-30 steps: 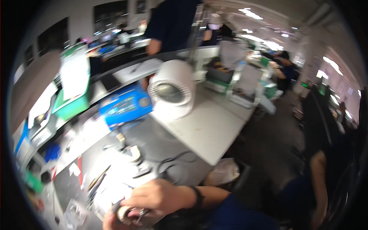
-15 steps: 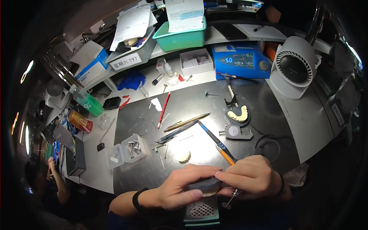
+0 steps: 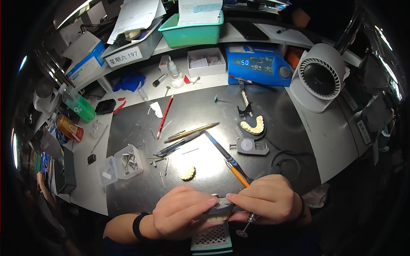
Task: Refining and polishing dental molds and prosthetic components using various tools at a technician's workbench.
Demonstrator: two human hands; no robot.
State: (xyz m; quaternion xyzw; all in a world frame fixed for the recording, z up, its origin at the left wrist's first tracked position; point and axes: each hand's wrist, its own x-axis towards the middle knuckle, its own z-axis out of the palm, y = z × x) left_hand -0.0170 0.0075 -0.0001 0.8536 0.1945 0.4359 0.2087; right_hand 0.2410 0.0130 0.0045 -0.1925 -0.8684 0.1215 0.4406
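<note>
Low in the middle, a dental model (image 3: 217,219) with pale teeth and a grey base is held between my two hands, teeth turned down toward me. My left hand (image 3: 181,211) is closed around its left side, thumb hidden. With fingertips on the grey base, my right hand (image 3: 269,198) grips the other side. From under that hand sticks out the metal end of a rotary handpiece (image 3: 252,217), tipped with a small round disc (image 3: 242,234); its body is hidden in the palm. Beneath the model sits a perforated grille (image 3: 211,237) in a pale green frame.
Beyond my hands lie a small tooth piece (image 3: 188,173), pens (image 3: 192,132), an orange-ended tool (image 3: 238,175) and a clear box of burs (image 3: 129,162). Another dental model (image 3: 253,126) rests near a grey clamp-like part (image 3: 252,146). A blue control unit (image 3: 257,66) and fan (image 3: 318,77) stand behind.
The whole view has shifted, so the bench things appear further left. The held model is tilted to show more of its teeth, and my left fingers lie further over its base.
</note>
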